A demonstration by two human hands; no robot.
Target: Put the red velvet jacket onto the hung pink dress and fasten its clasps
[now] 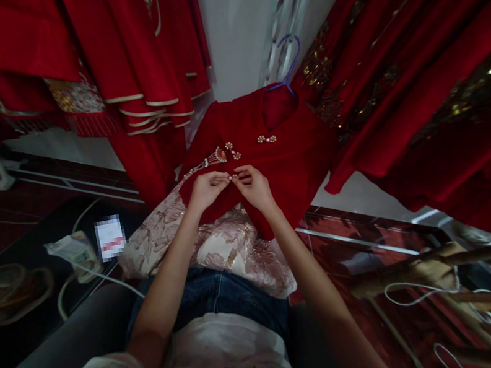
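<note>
A red garment (pixel 290 167) lies across my lap over a pale pink and white patterned cloth (pixel 225 244). My left hand (pixel 207 190) and my right hand (pixel 254 187) meet over its front, fingertips pinched together. Between them is a small beaded fastener (pixel 233 177), partly covered by my fingers. Just above sits a similar beaded fastener (pixel 233 151), next to a jewelled pendant (pixel 220 154) with bead strings trailing left. Another beaded fastener (pixel 267 139) is near the collar. A purple hanger (pixel 287 70) sticks out at the garment's neck.
Red garments (pixel 132 46) with gold trim hang at the upper left, and sequinned red ones (pixel 394 58) at the right. A power strip (pixel 81 255) with cables rests on a black surface at left. Wooden bars (pixel 410 269) stand at lower right.
</note>
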